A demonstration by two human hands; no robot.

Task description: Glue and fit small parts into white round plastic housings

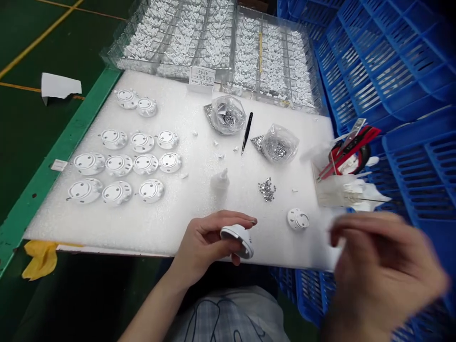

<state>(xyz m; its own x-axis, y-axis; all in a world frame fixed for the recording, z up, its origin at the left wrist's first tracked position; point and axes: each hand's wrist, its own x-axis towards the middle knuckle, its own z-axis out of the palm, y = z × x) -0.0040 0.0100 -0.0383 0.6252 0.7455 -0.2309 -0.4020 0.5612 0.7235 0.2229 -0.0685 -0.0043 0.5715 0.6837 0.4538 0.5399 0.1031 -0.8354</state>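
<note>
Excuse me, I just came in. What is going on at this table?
A person holds a round white part in their left hand, over a white foam sheet. Their right hand is blurred, so I cannot tell if it holds anything. On the sheet lie rows of similar white parts, black tweezers, a small pile of silver stones and two plastic bags of silver stones.

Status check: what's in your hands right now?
Left hand gripping white round housing. Right hand blurred, grip unclear. Another housing on foam sheet between them.
</note>
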